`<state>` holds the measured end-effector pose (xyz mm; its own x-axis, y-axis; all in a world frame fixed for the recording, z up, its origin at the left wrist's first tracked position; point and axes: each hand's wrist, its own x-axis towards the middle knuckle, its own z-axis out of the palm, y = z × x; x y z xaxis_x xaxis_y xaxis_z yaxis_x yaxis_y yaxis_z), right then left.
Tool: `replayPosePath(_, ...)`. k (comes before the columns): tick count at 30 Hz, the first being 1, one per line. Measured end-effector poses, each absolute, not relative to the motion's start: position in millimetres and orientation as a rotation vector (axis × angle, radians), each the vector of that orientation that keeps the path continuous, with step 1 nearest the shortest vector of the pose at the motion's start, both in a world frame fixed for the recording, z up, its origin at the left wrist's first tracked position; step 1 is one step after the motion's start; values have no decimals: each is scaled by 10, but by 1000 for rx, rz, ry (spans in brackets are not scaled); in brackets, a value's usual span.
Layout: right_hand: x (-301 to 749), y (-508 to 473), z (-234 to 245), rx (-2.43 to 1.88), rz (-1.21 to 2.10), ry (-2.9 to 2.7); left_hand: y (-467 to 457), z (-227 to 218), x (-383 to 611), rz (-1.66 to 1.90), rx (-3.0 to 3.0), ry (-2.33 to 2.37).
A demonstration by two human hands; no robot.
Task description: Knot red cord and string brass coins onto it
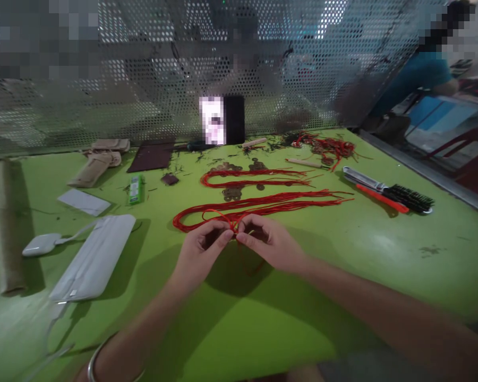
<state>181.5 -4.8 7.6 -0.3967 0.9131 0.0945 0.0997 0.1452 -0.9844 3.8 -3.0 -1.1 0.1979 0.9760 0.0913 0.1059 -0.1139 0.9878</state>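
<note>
Head view: left hand and right hand meet fingertip to fingertip above the green tabletop; both sets of fingers pinch narrow on a red cord; its bundle lies just behind; a brush lies well right.

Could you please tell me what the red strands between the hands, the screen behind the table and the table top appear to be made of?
Red strands: likely cord or thread, thin, limp, matte. Screen: apparently perforated sheet metal, grey with rows of round holes. Table top: smooth, slightly glossy green surface showing soft reflections; possibly paint or laminate.
</note>
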Motion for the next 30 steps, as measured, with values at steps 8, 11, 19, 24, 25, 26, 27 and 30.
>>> replayPosePath(8, 1737, -135, 16, -915, 1614, -1347, -72, 62, -34, 1377, 2495, 1068)
replayPosePath(11, 1734, -130, 0, -949, 1775, -1317, -77, 92, -103, 1399, 2992, 878)
replayPosePath(19, 1725, -143, 19, -1020, 1661, -1377, -117, 294, -90, 1264, 3411, 740)
replayPosePath(24, 1691, -109, -19, -935, 1758, -1223, -124, 255, -83, 1243, 3400, 790)
replayPosePath(25, 1691, -98, -33, -911, 1771, -1201, -125, 233, -81, 1256, 3371, 828)
replayPosePath(26, 1696, -85, -47, -890, 1774, -1192, -128, 213, -73, 1276, 3336, 874)
replayPosePath(27, 1705, -71, -58, -871, 1769, -1198, -137, 197, -59, 1291, 3298, 932)
replayPosePath(30, 1758, -23, -67, -824, 1704, -1277, -204, 189, 11, 1281, 3190, 1083)
